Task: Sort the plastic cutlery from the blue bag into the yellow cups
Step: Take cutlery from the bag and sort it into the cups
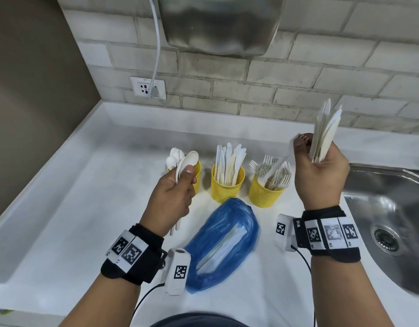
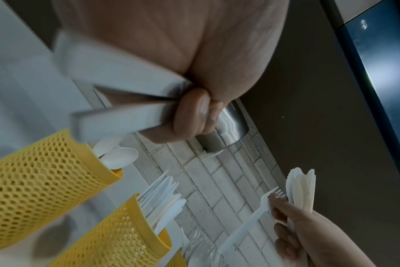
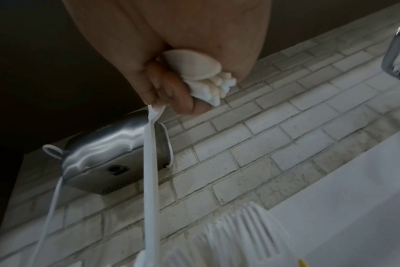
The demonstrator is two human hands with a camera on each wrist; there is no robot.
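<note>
Three yellow mesh cups stand in a row on the white counter: the left cup [image 1: 197, 177] holds spoons, the middle cup [image 1: 227, 187] knives, the right cup [image 1: 262, 194] forks. The blue bag [image 1: 223, 241] lies in front of them with white cutlery inside. My left hand [image 1: 177, 197] grips a few white spoons [image 1: 188, 160] by their handles, just in front of the spoon cup. My right hand [image 1: 319, 175] is raised above the fork cup, gripping an upright bundle of knives [image 1: 325, 135] and pinching one fork [image 1: 278, 166] near its tines, its handle slanting down into the forks.
A steel sink [image 1: 387, 208] lies right of the cups. A steel appliance [image 1: 217, 24] hangs on the brick wall above, its white cable running to a socket [image 1: 148, 88]. The counter [image 1: 86, 208] has a raised rim at the back and left.
</note>
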